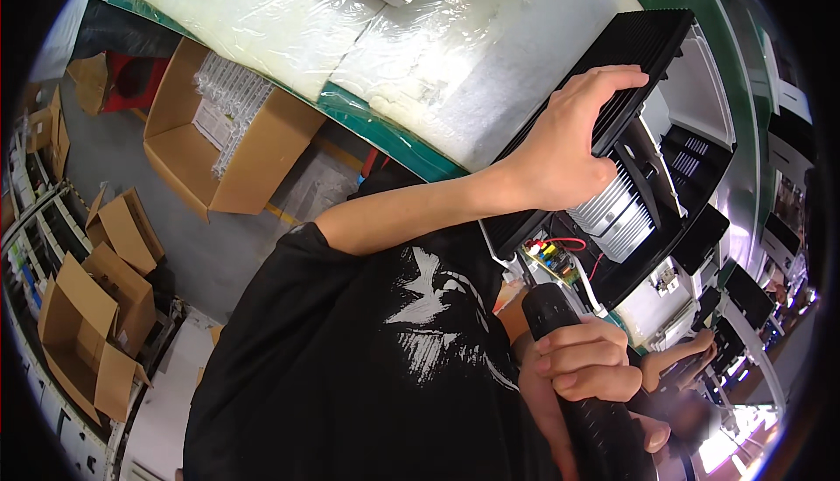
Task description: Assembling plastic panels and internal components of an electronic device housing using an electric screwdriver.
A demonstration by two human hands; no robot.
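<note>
My left hand [573, 135] grips the edge of a black ribbed panel [643, 39], its fingers over the top and the thumb on the near side. The panel is part of a black and white device housing [700, 87] lying open at the right. Inside it shows a silver finned heat sink [619, 219]. Below that lies a circuit board [553, 258] with coloured parts and red wires. Wrapped in my right hand [588, 363] is a black powered screwdriver [551, 308]. Its thin shaft points up toward the circuit board; whether the tip touches a screw is hidden.
A bench [385, 44] covered in clear film, with a green edge, runs along the far side. At the left on the floor stand an open carton [262, 149] with wrapped goods and several other cardboard boxes [79, 332]. Another person's arm [678, 360] shows at the right.
</note>
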